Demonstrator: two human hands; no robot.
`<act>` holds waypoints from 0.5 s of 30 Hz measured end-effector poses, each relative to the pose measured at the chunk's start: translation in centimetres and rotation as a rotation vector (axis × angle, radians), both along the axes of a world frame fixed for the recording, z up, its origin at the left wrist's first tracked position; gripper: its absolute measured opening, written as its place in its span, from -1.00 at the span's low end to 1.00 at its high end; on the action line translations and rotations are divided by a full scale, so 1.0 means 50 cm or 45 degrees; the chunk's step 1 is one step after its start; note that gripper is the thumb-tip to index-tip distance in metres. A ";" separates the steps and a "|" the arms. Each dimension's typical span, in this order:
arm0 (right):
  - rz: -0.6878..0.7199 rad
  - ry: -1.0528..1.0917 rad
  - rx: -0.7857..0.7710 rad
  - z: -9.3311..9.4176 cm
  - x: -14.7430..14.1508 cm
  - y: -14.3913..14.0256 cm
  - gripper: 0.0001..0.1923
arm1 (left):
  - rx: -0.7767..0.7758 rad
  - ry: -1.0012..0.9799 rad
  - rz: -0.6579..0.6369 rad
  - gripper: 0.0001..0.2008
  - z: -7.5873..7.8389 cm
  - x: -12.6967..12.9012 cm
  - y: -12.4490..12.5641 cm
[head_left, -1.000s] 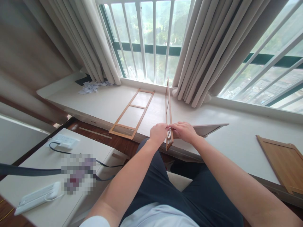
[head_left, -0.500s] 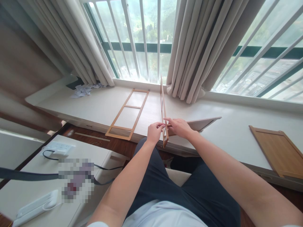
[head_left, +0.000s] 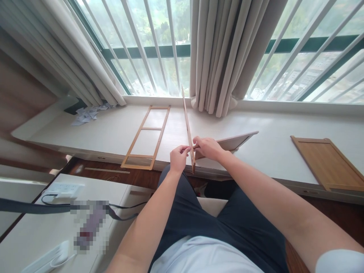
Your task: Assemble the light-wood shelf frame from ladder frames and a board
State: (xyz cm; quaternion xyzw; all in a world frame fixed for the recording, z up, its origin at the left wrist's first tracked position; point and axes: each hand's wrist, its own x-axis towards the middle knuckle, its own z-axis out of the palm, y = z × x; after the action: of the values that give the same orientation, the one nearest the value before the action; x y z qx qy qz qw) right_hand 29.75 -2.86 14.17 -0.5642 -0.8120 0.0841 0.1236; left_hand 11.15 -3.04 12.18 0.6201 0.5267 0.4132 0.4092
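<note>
Your view has swung right since the earlier frame, and both hands stay at the near end. Your left hand (head_left: 178, 159) and right hand (head_left: 207, 148) pinch the upright frame (head_left: 187, 125) on the sill (head_left: 273, 151); its long axis runs away toward the window.

One head-worn camera looks forward and down, close over the lap, toward the window sill (head_left: 119, 129).

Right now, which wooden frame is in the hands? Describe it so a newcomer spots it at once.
Start at the white window ledge under the barred window. Two ladder-like wooden frames are there, and one lies flat to the left. The held frame stands upright on its edge at the middle, pinched near its front end between the left hand and right hand.
</note>
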 end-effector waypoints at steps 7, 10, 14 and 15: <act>-0.030 0.010 -0.022 0.010 0.002 0.001 -0.73 | 0.010 -0.054 -0.022 -0.85 0.000 0.000 0.006; -0.029 0.020 -0.021 0.008 0.005 0.004 -0.72 | 0.008 -0.050 -0.015 -0.85 0.001 0.000 0.006; -0.035 0.010 -0.017 0.005 0.004 0.003 -0.73 | -0.003 -0.065 0.001 -0.85 0.001 0.002 0.006; -0.037 0.005 -0.011 0.005 0.003 0.003 -0.74 | -0.001 -0.069 0.004 -0.84 0.000 0.002 0.007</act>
State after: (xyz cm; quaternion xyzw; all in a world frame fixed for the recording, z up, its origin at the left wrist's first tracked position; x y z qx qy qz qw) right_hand 29.89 -2.72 14.41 -0.5761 -0.8032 0.0870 0.1239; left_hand 11.27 -2.71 12.17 0.6076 0.5166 0.4303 0.4230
